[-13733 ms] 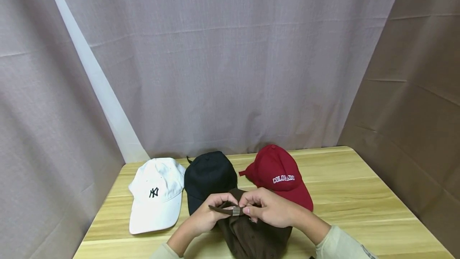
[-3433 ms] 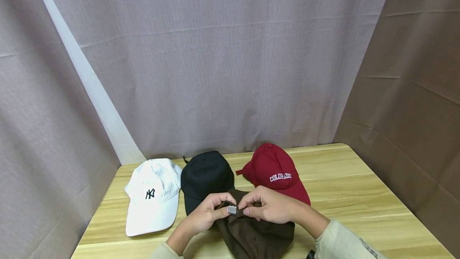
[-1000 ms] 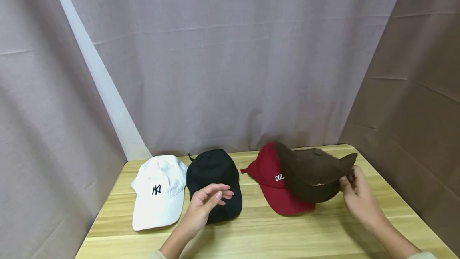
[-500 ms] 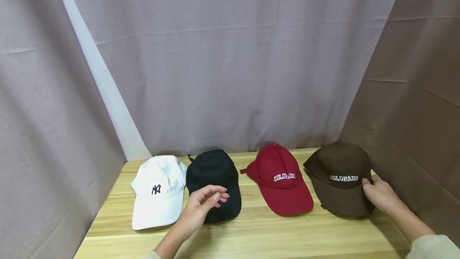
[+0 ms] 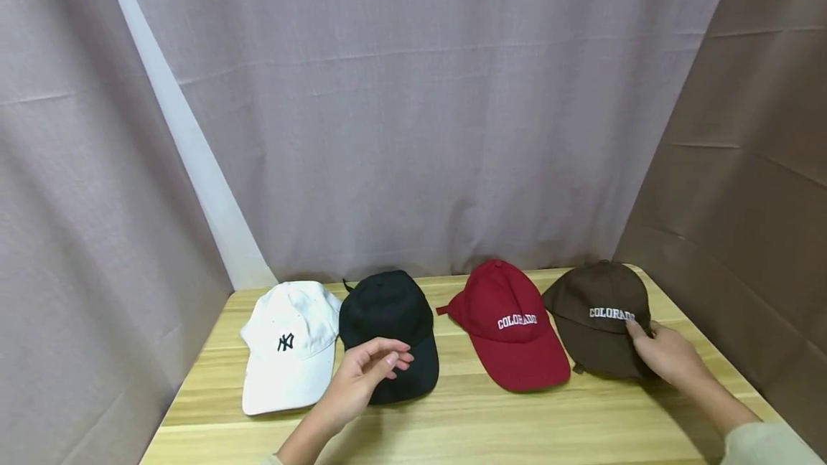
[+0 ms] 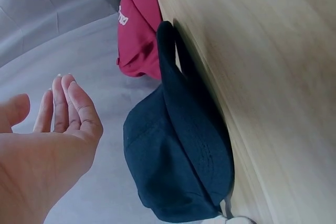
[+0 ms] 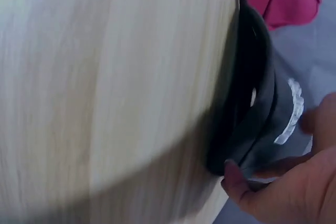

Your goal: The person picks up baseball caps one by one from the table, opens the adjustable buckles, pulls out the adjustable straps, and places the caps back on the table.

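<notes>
At the right end of the table, my right hand holds a brown baseball cap by its right side, where brim meets crown. The thumb lies on the front beside the white COLORADO lettering. In the right wrist view a fingertip reaches the corner of the brim, and the cap's dark underside shows. My left hand hovers, loosely bent and holding nothing, in front of a black baseball cap, covering part of its brim. The left wrist view shows that hand apart from the black cap.
A red COLORADO cap sits between the black and brown ones, close beside the brown cap. At the left end lies a white cap with a dark NY logo. Grey curtains stand behind the wooden table.
From in front of the black cap, where both hands worked its strap buckle, the brown cap has gone right, flipped upright and come down beside the red cap. The left hand let go.
</notes>
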Available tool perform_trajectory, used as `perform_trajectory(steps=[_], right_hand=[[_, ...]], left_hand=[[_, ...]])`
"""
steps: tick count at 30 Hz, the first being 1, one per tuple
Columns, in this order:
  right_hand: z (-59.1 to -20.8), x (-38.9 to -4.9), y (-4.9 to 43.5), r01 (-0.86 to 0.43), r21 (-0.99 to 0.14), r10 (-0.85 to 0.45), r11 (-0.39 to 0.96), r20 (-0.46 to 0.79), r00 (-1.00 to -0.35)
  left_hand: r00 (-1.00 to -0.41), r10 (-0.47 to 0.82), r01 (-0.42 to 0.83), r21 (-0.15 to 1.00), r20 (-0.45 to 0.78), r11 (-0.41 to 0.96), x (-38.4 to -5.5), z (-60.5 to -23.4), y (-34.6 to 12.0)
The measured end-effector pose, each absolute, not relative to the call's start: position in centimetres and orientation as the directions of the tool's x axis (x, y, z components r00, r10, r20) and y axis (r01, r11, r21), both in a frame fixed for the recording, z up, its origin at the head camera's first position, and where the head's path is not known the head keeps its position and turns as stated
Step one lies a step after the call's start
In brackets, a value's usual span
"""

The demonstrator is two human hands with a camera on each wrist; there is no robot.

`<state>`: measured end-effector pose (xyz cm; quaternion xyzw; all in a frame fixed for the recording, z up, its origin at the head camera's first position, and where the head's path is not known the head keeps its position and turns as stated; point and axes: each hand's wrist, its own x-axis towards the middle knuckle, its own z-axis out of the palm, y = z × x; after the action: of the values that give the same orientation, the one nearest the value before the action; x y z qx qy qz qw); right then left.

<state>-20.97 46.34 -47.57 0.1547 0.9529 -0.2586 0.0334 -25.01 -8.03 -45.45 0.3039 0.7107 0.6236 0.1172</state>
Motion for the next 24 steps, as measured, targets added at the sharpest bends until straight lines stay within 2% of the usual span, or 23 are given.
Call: perform_trajectory(steps=[6,24], right_hand=[[-47.5,-20.9,43.7,0.231,-0.344,0.214,0.910,-0.086,-0.973],[-47.3,-22.6,43.4,0.100,-0.313,0.053,0.944,-0.156,-0.986]], left_hand=[[-0.793,0.581,0.274,0.959,0.183,0.071,-24.9,-45.5,-8.0],[-0.801,0.577,0.242,0.968,0.160,0.066,-23.8,-46.4,-9.2]])
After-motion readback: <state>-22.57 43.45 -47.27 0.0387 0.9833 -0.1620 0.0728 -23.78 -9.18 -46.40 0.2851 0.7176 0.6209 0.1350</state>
